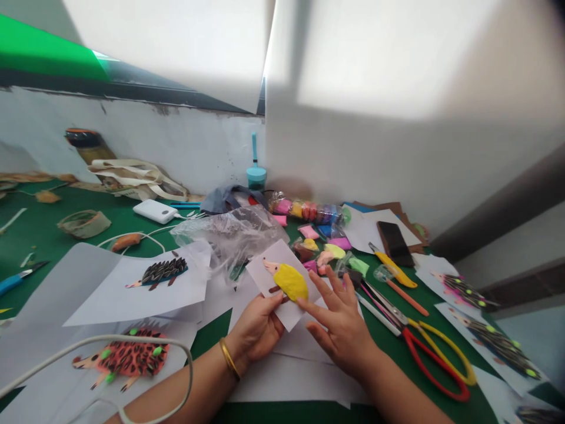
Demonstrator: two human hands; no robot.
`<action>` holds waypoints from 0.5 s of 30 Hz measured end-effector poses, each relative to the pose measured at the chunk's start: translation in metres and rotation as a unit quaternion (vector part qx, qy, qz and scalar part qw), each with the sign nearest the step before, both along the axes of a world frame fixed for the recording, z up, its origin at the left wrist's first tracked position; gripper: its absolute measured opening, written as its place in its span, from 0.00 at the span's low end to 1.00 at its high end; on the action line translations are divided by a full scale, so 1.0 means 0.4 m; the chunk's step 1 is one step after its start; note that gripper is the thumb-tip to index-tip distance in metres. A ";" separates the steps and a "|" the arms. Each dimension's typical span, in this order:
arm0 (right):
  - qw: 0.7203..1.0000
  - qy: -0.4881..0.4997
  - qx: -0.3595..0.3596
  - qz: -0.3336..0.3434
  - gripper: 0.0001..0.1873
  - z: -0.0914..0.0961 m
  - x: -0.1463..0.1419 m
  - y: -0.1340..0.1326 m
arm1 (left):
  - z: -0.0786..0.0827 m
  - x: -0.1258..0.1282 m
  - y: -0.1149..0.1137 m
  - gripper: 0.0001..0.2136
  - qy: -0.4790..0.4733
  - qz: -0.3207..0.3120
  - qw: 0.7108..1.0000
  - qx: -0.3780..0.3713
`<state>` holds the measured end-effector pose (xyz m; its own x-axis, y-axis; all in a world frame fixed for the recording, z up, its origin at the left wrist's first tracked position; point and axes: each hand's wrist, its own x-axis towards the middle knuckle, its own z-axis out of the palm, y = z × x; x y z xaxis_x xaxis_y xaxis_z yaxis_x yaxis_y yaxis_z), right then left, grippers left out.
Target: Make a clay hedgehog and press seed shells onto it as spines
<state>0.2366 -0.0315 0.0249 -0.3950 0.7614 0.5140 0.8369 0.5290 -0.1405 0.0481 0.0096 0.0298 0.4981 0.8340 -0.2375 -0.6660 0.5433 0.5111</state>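
My left hand [260, 327] grips the lower left edge of a small white card [295, 318], thumb on top. On the card is a hedgehog figure with a pale pink head [271, 266], brown feet and a body of flattened yellow clay [291, 282]. My right hand [338, 324] has its fingers spread, with a fingertip at the lower right edge of the yellow clay. White sheets of paper [282, 377] lie beneath both hands. Packets of coloured clay [335, 250] lie just beyond the card.
Large scissors [410, 330], a yellow cutter [395, 268] and a phone [394, 242] lie on the right. Finished-looking hedgehog pictures lie on both sides, one with a red body [136, 356]. A white cable [132, 340] loops at the front left. Behind are crumpled plastic [238, 232] and a power bank [154, 211].
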 end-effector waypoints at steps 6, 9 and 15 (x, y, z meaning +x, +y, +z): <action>0.982 0.183 -0.044 -0.023 0.28 -0.011 0.013 0.004 | 0.007 -0.003 -0.003 0.24 0.009 0.013 1.000 -0.016; 0.912 0.382 -0.144 -0.040 0.38 -0.033 0.011 0.018 | 0.005 -0.003 -0.006 0.24 0.003 0.002 1.000 -0.013; 0.681 0.618 -0.389 0.057 0.32 -0.051 -0.034 0.027 | -0.002 0.006 -0.017 0.21 -0.015 -0.006 1.000 0.018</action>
<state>0.2231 -0.0205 0.0046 -0.1053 0.9938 -0.0344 -0.2158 -0.0566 -0.9748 0.0505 0.0029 0.0290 0.5143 0.8356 -0.1930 -0.6751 0.5333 0.5098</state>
